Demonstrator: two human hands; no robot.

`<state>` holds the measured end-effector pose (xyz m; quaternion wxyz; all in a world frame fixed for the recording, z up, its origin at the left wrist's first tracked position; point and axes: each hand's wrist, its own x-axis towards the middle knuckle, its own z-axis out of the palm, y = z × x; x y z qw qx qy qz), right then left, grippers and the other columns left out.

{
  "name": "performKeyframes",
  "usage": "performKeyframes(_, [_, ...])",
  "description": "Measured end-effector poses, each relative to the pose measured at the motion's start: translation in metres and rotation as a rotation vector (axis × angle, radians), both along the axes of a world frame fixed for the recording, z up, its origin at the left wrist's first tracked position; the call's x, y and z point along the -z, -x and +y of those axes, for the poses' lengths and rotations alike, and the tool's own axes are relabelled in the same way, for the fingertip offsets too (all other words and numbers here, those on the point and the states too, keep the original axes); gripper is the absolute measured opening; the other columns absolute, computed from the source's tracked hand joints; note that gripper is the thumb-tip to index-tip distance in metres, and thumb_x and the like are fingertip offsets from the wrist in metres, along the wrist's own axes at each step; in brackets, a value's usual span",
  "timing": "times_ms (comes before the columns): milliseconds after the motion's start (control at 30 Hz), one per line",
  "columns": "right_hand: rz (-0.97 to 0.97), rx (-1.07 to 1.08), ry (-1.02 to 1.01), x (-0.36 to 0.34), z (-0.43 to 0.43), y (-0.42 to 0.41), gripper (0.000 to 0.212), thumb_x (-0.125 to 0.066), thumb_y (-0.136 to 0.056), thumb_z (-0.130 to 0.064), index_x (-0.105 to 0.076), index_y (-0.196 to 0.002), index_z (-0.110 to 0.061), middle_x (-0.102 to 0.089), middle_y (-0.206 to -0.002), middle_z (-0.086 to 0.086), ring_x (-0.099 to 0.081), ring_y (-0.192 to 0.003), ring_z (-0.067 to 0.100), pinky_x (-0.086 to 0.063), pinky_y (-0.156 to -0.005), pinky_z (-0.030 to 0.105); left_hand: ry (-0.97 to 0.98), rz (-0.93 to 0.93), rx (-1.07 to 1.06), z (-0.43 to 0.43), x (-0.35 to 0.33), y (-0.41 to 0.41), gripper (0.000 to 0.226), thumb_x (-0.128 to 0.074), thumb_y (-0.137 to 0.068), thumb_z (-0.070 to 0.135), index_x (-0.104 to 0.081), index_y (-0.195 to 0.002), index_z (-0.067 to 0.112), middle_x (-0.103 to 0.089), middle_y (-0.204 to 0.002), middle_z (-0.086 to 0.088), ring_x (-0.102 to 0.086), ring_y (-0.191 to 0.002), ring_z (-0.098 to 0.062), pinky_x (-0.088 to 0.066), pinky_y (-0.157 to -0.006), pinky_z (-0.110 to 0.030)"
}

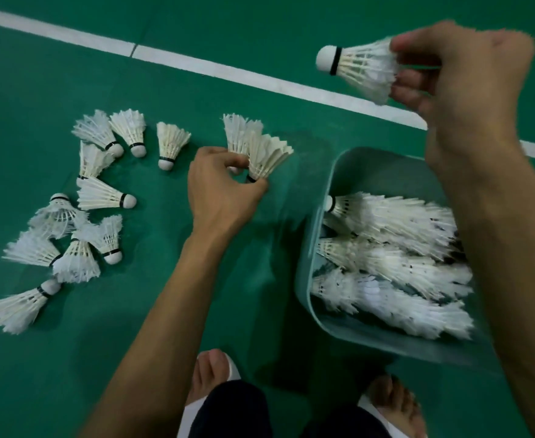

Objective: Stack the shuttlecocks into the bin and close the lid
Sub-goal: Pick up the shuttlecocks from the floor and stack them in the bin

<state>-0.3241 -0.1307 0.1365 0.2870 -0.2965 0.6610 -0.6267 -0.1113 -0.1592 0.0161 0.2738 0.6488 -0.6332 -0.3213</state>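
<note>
Right grip (462,71) pinches a white feather shuttlecock (364,67) by its skirt; the teal plastic bin (315,235) lies below it. Left grip (225,188) clasps a second shuttlecock (266,156) at the green court floor (165,311); squeezing could crush feathers, or one may slip

Dim even light; motion blur on right side; wide-angle bending edges

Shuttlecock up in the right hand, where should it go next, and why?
Probably down into the bin, slid onto the top row. The right hand holds that shuttlecock by its feathers, cork pointing left like the ones stacked there, while the left hand pinches floor shuttlecocks.
</note>
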Motion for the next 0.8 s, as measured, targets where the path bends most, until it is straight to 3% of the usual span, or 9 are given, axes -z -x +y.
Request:
performKeyframes(67, [-0.008, 0.060, -0.054, -0.002, 0.038, 0.010, 0.026, -0.073, -0.078, -0.004, -0.067, -0.053, -0.010, -0.066, -0.064, 0.008, -0.064, -0.055, 0.016, -0.056, -0.063, 0.029, 0.026, 0.039, 0.038, 0.029, -0.020, 0.001, 0.035, -0.089, -0.068, 0.030, -0.079, -0.100, 0.019, -0.062, -0.118, 0.004, -0.062, -0.113, -0.009, -0.049, -0.101, -0.024])
performKeyframes(133, [0.021, 0.113, -0.140, 0.000, 0.069, 0.018, 0.012, -0.075, -0.076, -0.005, -0.072, -0.065, -0.009, -0.069, -0.070, 0.006, -0.064, -0.060, 0.013, -0.057, -0.064, 0.030, 0.050, 0.089, 0.075, 0.053, -0.038, 0.004, 0.037, -0.089, -0.065, 0.038, -0.078, -0.098, 0.024, -0.062, -0.120, 0.004, -0.065, -0.113, -0.011, -0.055, -0.100, -0.039])
performKeyframes(300, [-0.080, 0.122, -0.409, 0.027, 0.134, 0.026, 0.012, -0.074, -0.081, 0.005, -0.070, -0.078, -0.006, -0.073, -0.090, 0.011, -0.072, -0.083, 0.020, -0.063, -0.072, 0.028, 0.108, 0.154, 0.175, 0.085, -0.078, 0.023, 0.037, -0.089, -0.065, 0.041, -0.073, -0.098, 0.031, -0.063, -0.118, 0.006, -0.069, -0.099, -0.007, -0.063, -0.081, -0.033])
performKeyframes(367, [-0.185, 0.150, -0.483, 0.042, 0.150, 0.022, 0.008, -0.071, -0.083, 0.007, -0.068, -0.087, 0.002, -0.068, -0.090, 0.015, -0.069, -0.080, 0.025, -0.062, -0.075, 0.032, 0.119, 0.142, 0.217, 0.094, -0.087, 0.040, 0.036, -0.089, -0.064, 0.039, -0.074, -0.095, 0.031, -0.064, -0.113, 0.007, -0.068, -0.096, -0.005, -0.062, -0.082, -0.031])
performKeyframes(433, [-0.294, 0.164, -0.545, 0.057, 0.161, 0.020, 0.018, -0.065, -0.084, 0.011, -0.066, -0.103, 0.009, -0.062, -0.085, 0.018, -0.063, -0.069, 0.027, -0.058, -0.064, 0.032, 0.101, 0.121, 0.244, 0.106, -0.090, 0.059, 0.034, -0.091, -0.063, 0.034, -0.076, -0.093, 0.029, -0.066, -0.108, 0.007, -0.067, -0.093, -0.006, -0.060, -0.083, -0.028])
performKeyframes(533, [-0.374, 0.155, -0.675, 0.076, 0.162, 0.017, 0.010, -0.057, -0.087, 0.011, -0.062, -0.093, 0.004, -0.061, -0.065, 0.014, -0.052, -0.039, 0.017, -0.044, -0.046, 0.027, 0.027, 0.093, 0.279, 0.124, -0.088, 0.080, 0.033, -0.092, -0.065, 0.026, -0.079, -0.095, 0.023, -0.065, -0.092, 0.015, -0.067, -0.089, -0.004, -0.058, -0.082, -0.024])
performKeyframes(600, [-0.434, 0.129, -0.735, 0.086, 0.155, 0.016, 0.012, -0.053, -0.085, 0.013, -0.058, -0.087, 0.003, -0.051, -0.047, 0.011, -0.037, -0.029, 0.014, -0.036, -0.046, 0.026, -0.018, 0.099, 0.279, 0.130, -0.084, 0.085, 0.034, -0.091, -0.066, 0.024, -0.080, -0.099, 0.020, -0.070, -0.090, 0.013, -0.068, -0.087, -0.002, -0.057, -0.079, -0.021])
performKeyframes(667, [-0.486, 0.096, -0.752, 0.091, 0.145, 0.012, 0.015, -0.050, -0.084, 0.015, -0.054, -0.084, 0.001, -0.043, -0.047, 0.011, -0.031, -0.034, 0.014, -0.038, -0.048, 0.029, -0.034, 0.111, 0.247, 0.130, -0.081, 0.084, 0.035, -0.091, -0.067, 0.024, -0.080, -0.100, 0.019, -0.074, -0.093, 0.008, -0.069, -0.085, -0.002, -0.057, -0.077, -0.020])
performKeyframes(800, [-0.613, 0.016, -0.734, 0.097, 0.125, 0.005, 0.026, -0.046, -0.087, 0.014, -0.050, -0.069, -0.005, -0.045, -0.061, 0.010, -0.038, -0.048, 0.016, -0.043, -0.051, 0.028, -0.030, 0.124, 0.186, 0.122, -0.082, 0.076, 0.039, -0.090, -0.067, 0.025, -0.080, -0.103, 0.018, -0.074, -0.094, 0.007, -0.068, -0.082, 0.001, -0.055, -0.075, -0.017])
